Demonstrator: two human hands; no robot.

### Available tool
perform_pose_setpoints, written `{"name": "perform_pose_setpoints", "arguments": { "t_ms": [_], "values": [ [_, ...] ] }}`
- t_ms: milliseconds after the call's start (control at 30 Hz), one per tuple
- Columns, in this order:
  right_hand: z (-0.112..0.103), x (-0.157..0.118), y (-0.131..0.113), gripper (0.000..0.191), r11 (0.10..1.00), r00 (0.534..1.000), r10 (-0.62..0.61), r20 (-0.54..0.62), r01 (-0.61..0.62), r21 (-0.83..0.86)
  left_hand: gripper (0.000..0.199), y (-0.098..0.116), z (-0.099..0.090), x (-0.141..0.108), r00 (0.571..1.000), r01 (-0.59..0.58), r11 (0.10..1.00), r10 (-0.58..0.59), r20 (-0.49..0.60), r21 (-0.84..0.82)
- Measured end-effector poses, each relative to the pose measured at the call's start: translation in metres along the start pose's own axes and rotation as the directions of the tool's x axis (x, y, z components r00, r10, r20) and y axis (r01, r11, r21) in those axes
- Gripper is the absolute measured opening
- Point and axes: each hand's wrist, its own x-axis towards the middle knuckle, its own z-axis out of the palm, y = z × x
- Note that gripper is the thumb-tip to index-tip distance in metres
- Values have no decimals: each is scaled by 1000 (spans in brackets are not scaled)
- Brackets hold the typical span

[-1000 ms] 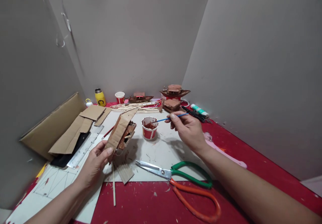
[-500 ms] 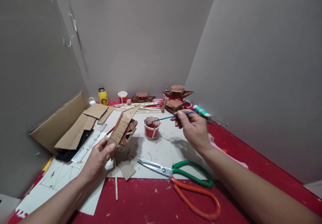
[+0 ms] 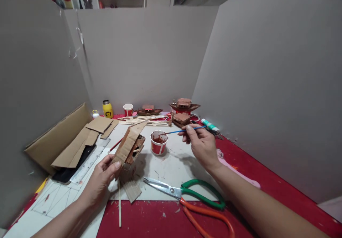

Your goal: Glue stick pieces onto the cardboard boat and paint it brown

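Note:
My left hand (image 3: 104, 174) grips a cardboard model boat (image 3: 130, 141) by its lower end. The boat is tilted on its side, with bare tan cardboard facing up and a brown-painted cabin on its right. Between thumb and fingers, my right hand (image 3: 201, 145) pinches a blue-handled paintbrush (image 3: 177, 131). Its brown tip is over the rim of a red and white paper cup (image 3: 159, 147), whose inside is smeared with brown paint. Scissors (image 3: 176, 192) with one green and one orange handle lie nearer me, their blades pointing left.
Brown model boats (image 3: 184, 104) stand at the back beside thin wooden sticks (image 3: 146, 119). Cardboard pieces (image 3: 74, 145), a ruler (image 3: 91, 161) and a yellow bottle (image 3: 107, 109) are on the left. A green and white tube (image 3: 210, 125) lies right. Grey panels (image 3: 144, 52) enclose the table.
The camera view has tilted up slightly, so more shelf shows and the table sits lower. The brush tip has risen a little from inside the cup toward its rim.

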Motion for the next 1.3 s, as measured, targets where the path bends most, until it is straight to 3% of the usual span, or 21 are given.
{"name": "perform_pose_setpoints", "arguments": {
  "t_ms": [167,500,900,1300],
  "values": [
    [-1,-1,0,40,1000,1000,10,2,-10,4,44,3,3,-1,998,25,1000,-24,-59,3],
    [-2,-1,-2,40,1000,999,-11,-42,12,19,41,-5,-4,4,999,-41,996,40,15,79],
    [1,-10,-2,37,996,996,-84,-42,83,-36,51,3,3,1,998,-52,994,54,-18,98],
    [-2,-9,2,35,995,996,-89,-30,88,-35,45,-2,1,3,998,-61,996,61,3,68]
  ]
}}
